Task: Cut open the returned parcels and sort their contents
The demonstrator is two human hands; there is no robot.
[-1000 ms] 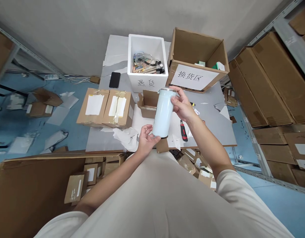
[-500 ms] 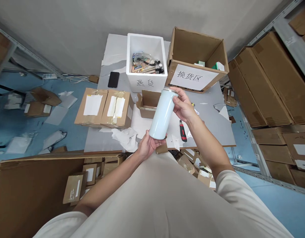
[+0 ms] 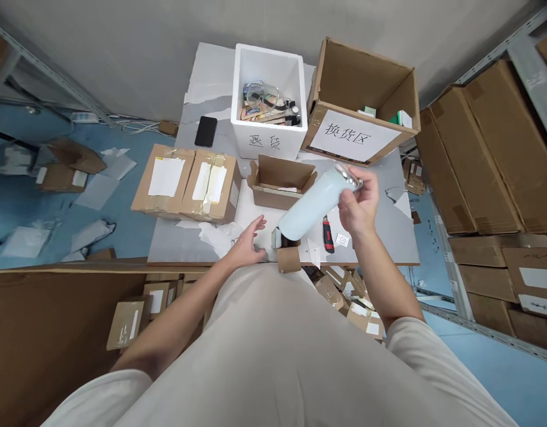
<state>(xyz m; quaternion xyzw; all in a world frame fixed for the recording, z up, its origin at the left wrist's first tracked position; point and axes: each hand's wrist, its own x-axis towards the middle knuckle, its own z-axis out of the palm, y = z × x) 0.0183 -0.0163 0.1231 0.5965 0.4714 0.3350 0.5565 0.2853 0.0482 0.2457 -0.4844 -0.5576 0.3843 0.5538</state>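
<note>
A light blue tumbler (image 3: 311, 204) with a shiny clear or silvery lid is tilted over the table, its lid end up and to the right. My right hand (image 3: 360, 198) grips it near the lid. Off to the left of its base, my left hand (image 3: 249, 243) is empty, thumb and fingers apart. Between that hand and the tumbler's base stands a small box at the table edge, its brown flap (image 3: 289, 259) folded toward me; the tumbler partly hides it. Behind the tumbler sits an open brown carton (image 3: 276, 198).
A white foam box (image 3: 269, 142) holding goggles and other goods stands at the back, beside a large labelled carton (image 3: 358, 136). Two taped cartons (image 3: 188, 184) and a phone (image 3: 206, 131) are on the left. A red-black utility knife (image 3: 328, 234) lies right of centre.
My left hand has let go of the tumbler's base and moved left, opening. My right hand has carried the tumbler rightward and tipped it further over. The small box's opening now shows.
</note>
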